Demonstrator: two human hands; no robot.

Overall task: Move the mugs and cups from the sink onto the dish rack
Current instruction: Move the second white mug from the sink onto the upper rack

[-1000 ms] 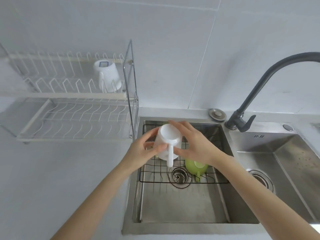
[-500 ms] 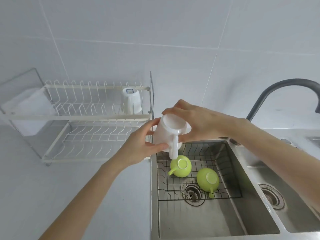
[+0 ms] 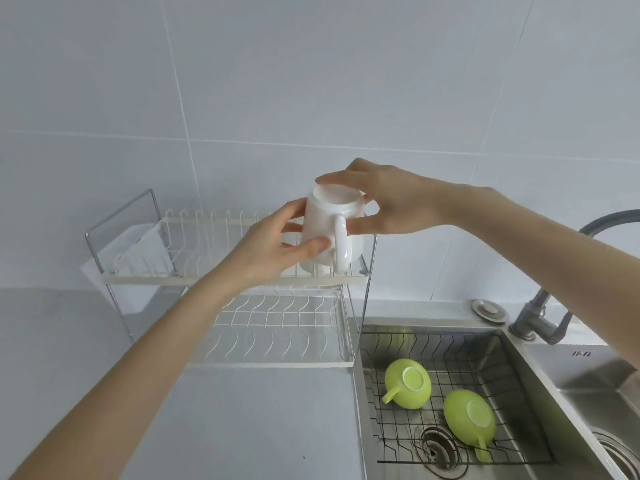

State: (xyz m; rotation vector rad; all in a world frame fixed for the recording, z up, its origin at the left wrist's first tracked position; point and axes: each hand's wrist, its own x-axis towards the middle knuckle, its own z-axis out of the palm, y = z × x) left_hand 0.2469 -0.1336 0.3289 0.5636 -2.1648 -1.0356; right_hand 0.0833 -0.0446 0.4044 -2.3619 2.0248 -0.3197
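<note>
I hold a white mug (image 3: 327,223) upside down, handle toward me, over the right end of the upper tier of the white two-tier dish rack (image 3: 221,280). My left hand (image 3: 273,245) grips its left side and my right hand (image 3: 388,202) grips its base and right side. Two light green cups lie upside down on a black wire grid in the left sink basin (image 3: 512,358): one green cup (image 3: 408,382) at the left, the other green cup (image 3: 469,419) near the drain. The white mug seen earlier on the rack is hidden behind the held one.
A dark grey faucet (image 3: 540,322) stands right of the basin, with a second basin (image 3: 609,410) beyond it. A white utensil holder (image 3: 128,258) hangs at the rack's left end. Grey countertop (image 3: 242,424) lies in front of the rack.
Both hands lifted the white mug out of the sink, up and to the left, to the rack's upper tier. The view swung left and the two green cups came into sight.
</note>
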